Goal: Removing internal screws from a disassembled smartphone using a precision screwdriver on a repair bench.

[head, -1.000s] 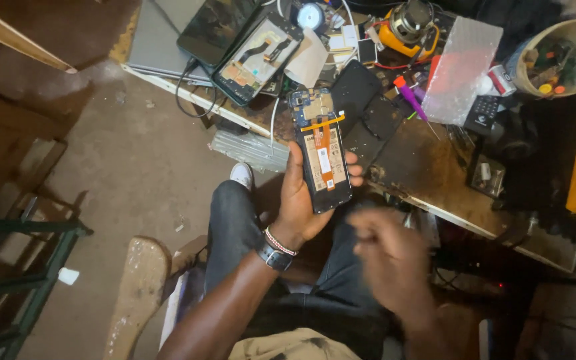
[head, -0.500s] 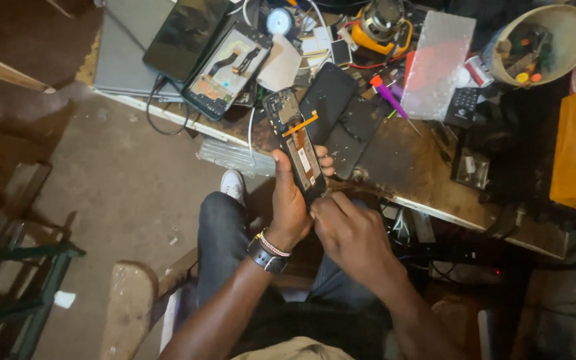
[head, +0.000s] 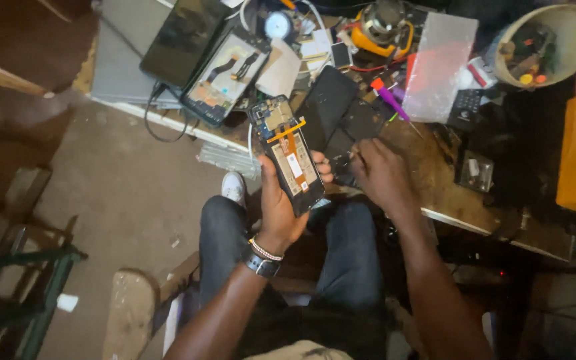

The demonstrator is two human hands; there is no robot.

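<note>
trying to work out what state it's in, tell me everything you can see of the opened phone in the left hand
The opened phone is a dark slab with its back cover off, showing a board at the top, an orange flex strip and a pale battery area. It tilts up and leftward over the bench edge, gripped at its lower end by the left hand.

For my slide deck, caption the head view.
Left hand holds an opened phone; right hand reaches to the cluttered workbench.
</note>
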